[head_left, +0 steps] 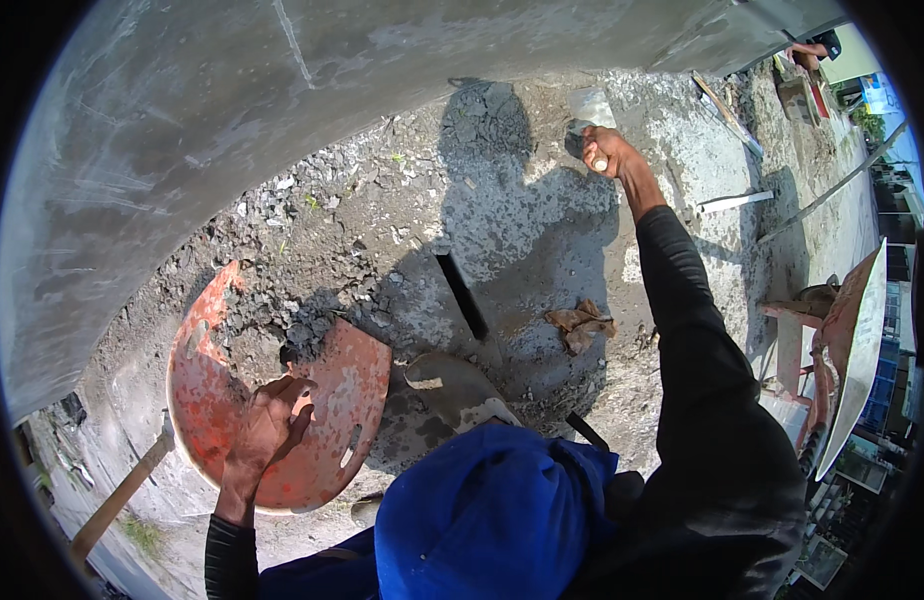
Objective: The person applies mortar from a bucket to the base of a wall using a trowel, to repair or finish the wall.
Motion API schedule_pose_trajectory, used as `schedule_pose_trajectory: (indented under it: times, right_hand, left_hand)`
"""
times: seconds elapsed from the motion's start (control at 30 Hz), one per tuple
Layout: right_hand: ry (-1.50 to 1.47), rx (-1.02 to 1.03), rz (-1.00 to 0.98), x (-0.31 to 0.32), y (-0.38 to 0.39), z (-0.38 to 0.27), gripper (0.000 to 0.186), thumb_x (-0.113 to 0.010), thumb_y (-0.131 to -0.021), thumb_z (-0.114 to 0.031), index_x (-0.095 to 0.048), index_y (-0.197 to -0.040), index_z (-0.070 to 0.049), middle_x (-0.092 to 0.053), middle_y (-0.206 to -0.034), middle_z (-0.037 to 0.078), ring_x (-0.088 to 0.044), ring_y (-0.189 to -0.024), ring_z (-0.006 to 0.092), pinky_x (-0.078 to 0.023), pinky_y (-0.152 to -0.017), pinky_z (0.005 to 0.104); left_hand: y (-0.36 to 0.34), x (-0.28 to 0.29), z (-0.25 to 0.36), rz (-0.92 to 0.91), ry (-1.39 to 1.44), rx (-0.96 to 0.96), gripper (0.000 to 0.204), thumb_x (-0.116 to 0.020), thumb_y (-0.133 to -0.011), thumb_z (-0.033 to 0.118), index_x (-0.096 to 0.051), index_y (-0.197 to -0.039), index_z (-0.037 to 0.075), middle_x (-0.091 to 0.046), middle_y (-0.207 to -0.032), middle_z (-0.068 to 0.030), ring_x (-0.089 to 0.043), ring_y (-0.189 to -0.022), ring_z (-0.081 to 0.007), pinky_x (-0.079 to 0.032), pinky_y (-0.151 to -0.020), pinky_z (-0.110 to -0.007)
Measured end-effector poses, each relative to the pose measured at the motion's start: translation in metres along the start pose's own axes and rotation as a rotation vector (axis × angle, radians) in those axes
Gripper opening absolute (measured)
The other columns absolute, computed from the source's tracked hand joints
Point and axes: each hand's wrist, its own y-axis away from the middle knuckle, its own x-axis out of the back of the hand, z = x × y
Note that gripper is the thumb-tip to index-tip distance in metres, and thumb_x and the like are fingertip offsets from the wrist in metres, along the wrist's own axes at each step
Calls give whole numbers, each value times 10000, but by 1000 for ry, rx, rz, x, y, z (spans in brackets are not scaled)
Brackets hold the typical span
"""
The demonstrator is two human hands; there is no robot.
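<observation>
My right hand [607,155] grips a trowel [590,105] by its pale handle, its metal blade out near the base of the grey rendered wall [232,70]. My left hand [272,430] is over a round, mortar-spotted orange board [322,460] at the lower left, fingers curved and apart; I cannot tell whether it touches the board. Grey crumbled mortar [307,325] is heaped on the board's far part and the ground beside it. A grey, flat blade-like piece [452,390] lies to the right of the board.
A long wooden handle [122,495] is at the lower left. A dried brown scrap [582,325] lies mid-ground. At right are timber strips [732,115], a long pole [832,185] and a tilted reddish, pale-rimmed barrow-like object [837,360]. Another person [812,55] is at the top right.
</observation>
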Motion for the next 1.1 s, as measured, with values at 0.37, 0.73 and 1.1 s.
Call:
schedule_pose_trajectory:
  times: [0.37, 0.73, 1.1]
  right_hand:
    - [462, 84, -155, -123, 70, 100, 300, -529, -997, -157, -500, -732, -18, -526, -611, 71, -533, -462, 192, -425, -389, 350]
    - [371, 214, -97, -148, 99, 120, 144, -572, -964, -170, -509, -871, -80, -480, -641, -12, -448, -486, 73, -417, -425, 272]
    - [420, 80, -121, -178, 76, 149, 144, -561, -967, -168, -466, -911, -75, -453, -647, 8, -431, -475, 106, -398, -422, 299]
  left_hand:
    - [-36, -5, 3, -12, -87, -193, 295, -609, -926, 208, -621, -1163, 34, -663, -1113, -180, -636, -1043, -388, -515, -894, -471]
    - [10, 2, -7, 105, -195, -153, 364, -621, -918, 199, -607, -1259, 70, -655, -1184, -193, -631, -1093, -380, -514, -954, -466]
    - [77, 3, -119, 755, -582, 508, 569, -677, -817, 241, -499, -1327, 61, -451, -1349, -198, -431, -1266, -400, -388, -994, -571]
